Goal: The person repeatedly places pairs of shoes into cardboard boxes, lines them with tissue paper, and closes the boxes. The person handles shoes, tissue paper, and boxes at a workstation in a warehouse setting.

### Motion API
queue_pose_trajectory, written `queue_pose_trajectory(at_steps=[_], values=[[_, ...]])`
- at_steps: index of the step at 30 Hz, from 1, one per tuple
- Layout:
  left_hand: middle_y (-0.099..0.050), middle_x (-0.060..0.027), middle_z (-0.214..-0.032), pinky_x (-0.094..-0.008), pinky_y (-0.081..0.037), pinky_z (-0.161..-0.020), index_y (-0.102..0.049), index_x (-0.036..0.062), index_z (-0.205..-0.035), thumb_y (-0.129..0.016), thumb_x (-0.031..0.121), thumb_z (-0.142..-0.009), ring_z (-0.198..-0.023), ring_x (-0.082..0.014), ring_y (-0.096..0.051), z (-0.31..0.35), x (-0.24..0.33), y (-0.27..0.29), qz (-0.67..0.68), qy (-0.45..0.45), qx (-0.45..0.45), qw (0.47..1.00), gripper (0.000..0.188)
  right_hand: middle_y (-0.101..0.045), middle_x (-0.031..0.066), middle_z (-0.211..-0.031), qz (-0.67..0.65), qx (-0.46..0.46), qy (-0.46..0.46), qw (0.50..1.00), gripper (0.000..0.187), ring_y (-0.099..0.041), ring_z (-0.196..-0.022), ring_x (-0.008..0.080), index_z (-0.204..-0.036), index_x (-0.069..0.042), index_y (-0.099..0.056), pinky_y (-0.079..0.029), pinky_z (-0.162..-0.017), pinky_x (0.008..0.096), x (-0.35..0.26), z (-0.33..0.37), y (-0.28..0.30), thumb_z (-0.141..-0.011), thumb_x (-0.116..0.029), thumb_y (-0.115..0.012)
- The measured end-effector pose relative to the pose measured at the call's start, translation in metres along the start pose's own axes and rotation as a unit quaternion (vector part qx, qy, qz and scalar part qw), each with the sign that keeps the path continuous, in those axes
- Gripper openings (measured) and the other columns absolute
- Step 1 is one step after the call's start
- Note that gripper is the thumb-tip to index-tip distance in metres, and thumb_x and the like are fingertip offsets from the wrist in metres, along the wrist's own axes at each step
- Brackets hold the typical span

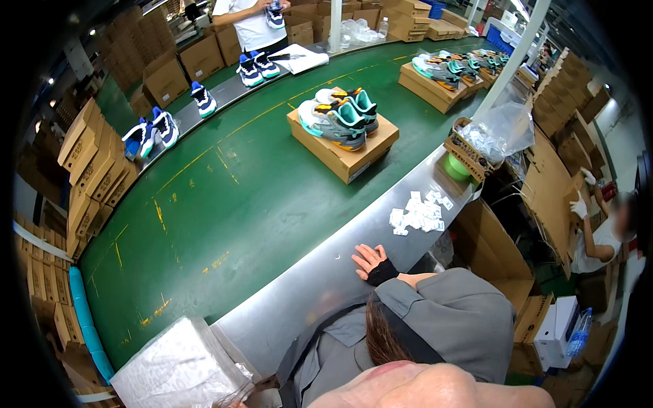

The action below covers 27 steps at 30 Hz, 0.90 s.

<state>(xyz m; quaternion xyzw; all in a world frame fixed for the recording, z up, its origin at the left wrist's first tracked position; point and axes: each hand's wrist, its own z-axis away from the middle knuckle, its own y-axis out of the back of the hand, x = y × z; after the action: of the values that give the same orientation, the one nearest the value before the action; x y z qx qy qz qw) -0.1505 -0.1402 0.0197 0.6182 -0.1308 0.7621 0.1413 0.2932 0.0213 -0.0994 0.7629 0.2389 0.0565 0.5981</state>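
My right hand (371,264) rests on the bare metal ledge (279,299) beside the green conveyor belt, fingers stretched and a little apart. A black cover wraps its wrist, and nothing is in the hand. Close by on the ledge lies a loose pile of small white packets (420,213). Across the belt from the hand, a pair of grey, white and teal sneakers (338,121) with orange accents sits on top of a closed brown shoe box (340,155). My left hand does not show.
More sneakers on boxes (445,73) stand farther along the green belt (224,204). A plastic-wrapped stack (177,367) lies at lower left. Blue-white sneakers (204,100) line the far ledge, where a person (245,27) holds one. A carton with plastic bags (469,146) stands at right; another person (598,234) works beyond.
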Motion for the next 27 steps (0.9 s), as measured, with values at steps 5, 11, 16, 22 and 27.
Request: queue_pose_trajectory(at_steps=[5,11,16,22,27], values=[[-0.044,-0.0128,-0.121,-0.0333,-0.04,-0.087,-0.038,-0.0019,-0.122,-0.055,0.015,-0.08,-0.107,-0.024,-0.046,-0.009,-0.049,-0.024,0.022,0.041,-0.158,0.986,0.049,-0.039,0.012,-0.129,0.001,-0.008,-0.009,1.0,0.045,-0.034,-0.121,0.0257,-0.118,-0.014,-0.048,-0.028,-0.091,0.0555,0.001,0.005,0.001,-0.078,-0.031,-0.056],[-0.025,-0.0269,-0.134,-0.0606,-0.007,-0.099,-0.038,0.0017,-0.126,-0.051,0.044,-0.079,-0.128,-0.0407,-0.015,0.076,-0.09,-0.153,-0.583,-0.339,-0.345,0.652,0.064,-0.04,0.0109,-0.128,-0.001,-0.012,-0.013,1.0,0.04,-0.037,-0.119,0.0243,-0.116,-0.013,-0.049,-0.029,-0.093,0.0544,-0.01,-0.002,0.013,-0.079,-0.028,-0.053],[-0.021,-0.0287,-0.135,-0.0656,-0.005,-0.096,-0.041,0.0045,-0.125,-0.05,0.048,-0.078,-0.129,-0.0422,-0.011,0.077,-0.116,-0.15,-0.541,-0.409,-0.303,0.67,0.065,-0.042,0.0109,-0.127,0.01,0.002,-0.014,1.0,0.039,-0.039,-0.118,0.0251,-0.115,-0.013,-0.05,-0.029,-0.093,0.054,-0.012,0.005,0.01,-0.078,-0.026,-0.053],[-0.022,-0.0277,-0.135,-0.0656,-0.005,-0.095,-0.043,0.0056,-0.124,-0.051,0.048,-0.077,-0.128,-0.042,-0.012,0.076,-0.111,-0.151,-0.533,-0.405,-0.307,0.676,0.064,-0.043,0.0117,-0.125,0.006,0.042,0.012,0.999,0.039,-0.04,-0.117,0.0257,-0.114,-0.013,-0.05,-0.03,-0.09,0.051,-0.012,-0.001,0.019,-0.076,-0.024,-0.054],[-0.023,-0.0279,-0.134,-0.0657,-0.004,-0.095,-0.044,0.0071,-0.124,-0.052,0.048,-0.076,-0.128,-0.0424,-0.013,0.08,-0.111,-0.152,-0.526,-0.413,-0.298,0.681,0.064,-0.044,0.0131,-0.123,0.009,0.037,0.021,0.999,0.038,-0.041,-0.116,0.0251,-0.111,-0.013,-0.052,-0.03,-0.088,0.0487,-0.01,-0.003,0.023,-0.075,-0.023,-0.054]])
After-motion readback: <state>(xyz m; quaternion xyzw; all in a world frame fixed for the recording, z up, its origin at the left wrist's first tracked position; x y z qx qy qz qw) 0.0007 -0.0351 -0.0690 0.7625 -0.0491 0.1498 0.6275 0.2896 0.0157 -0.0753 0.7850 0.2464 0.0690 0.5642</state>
